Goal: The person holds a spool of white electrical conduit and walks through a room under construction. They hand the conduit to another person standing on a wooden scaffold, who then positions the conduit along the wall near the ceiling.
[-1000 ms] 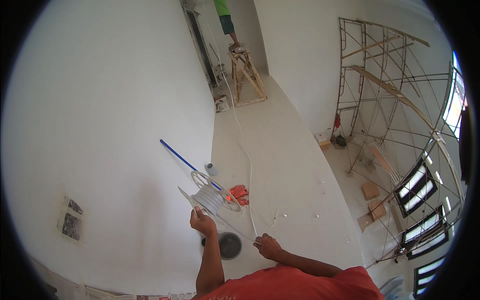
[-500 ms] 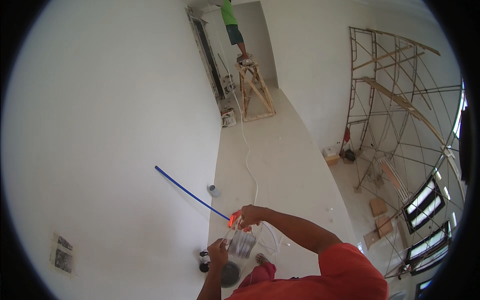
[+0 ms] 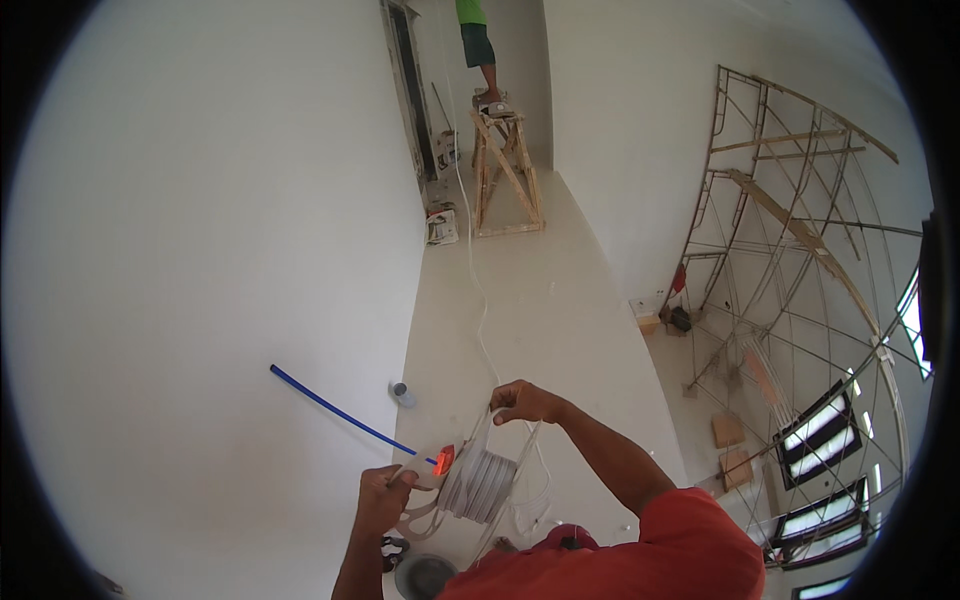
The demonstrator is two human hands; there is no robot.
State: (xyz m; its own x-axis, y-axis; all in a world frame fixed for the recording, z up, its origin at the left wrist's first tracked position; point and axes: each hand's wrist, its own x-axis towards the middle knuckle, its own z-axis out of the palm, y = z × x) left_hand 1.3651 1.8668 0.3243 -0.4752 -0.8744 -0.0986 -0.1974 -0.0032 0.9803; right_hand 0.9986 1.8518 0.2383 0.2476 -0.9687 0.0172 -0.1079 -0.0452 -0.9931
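Note:
A spool of white cable (image 3: 478, 487) sits between my hands, low in the middle of the head view. My right hand (image 3: 525, 402) is closed at the spool's far side, pinching the white cable where loose strands meet. At the spool's left, my left hand (image 3: 385, 497) is closed with its thumb over a pale loop of the same cable. A bright orange-red part (image 3: 444, 460) shows at the spool's left end. From there a blue tube (image 3: 345, 412) stretches away to the left. One white cable line (image 3: 472, 262) trails along the floor toward the far end.
A person (image 3: 478, 45) in green stands on a wooden trestle (image 3: 505, 175) at the far end. Scaffolding (image 3: 790, 200) fills the lower area at right. A grey cylinder (image 3: 402, 394) rests by the left wall; a dark bucket (image 3: 424, 577) is near me.
My hands have moved apart, the left toward the wall and the right farther forward, with cable strands spread between them. More of the spool now shows. The whole view has shifted slightly.

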